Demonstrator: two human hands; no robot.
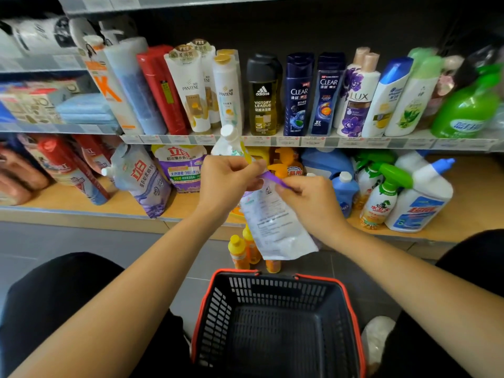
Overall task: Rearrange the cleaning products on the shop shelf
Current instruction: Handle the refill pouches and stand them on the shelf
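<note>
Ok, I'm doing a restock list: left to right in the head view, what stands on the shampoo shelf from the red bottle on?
red bottle, Pantene tubes, Pantene bottle, adidas bottle, two Clear bottles, Lux bottle, blue-capped white bottle, green-capped white bottle, green pump bottle

Your left hand [226, 181] and right hand [308, 197] hold a pouch [275, 222] between them, in front of the lower shelf [81, 203] and above the basket [313, 279] on the floor between your knees. Small bottles [240, 251] stand on the floor between basket and shelf, partly behind the pouch. On the upper shelf [272, 140] the Adidas bottle [264, 96] stands just left of 2 Clear bottles [298, 94]; below, a refill bag [141, 181] leans at your left and a spray bottle [381, 197] stands at your right.
</note>
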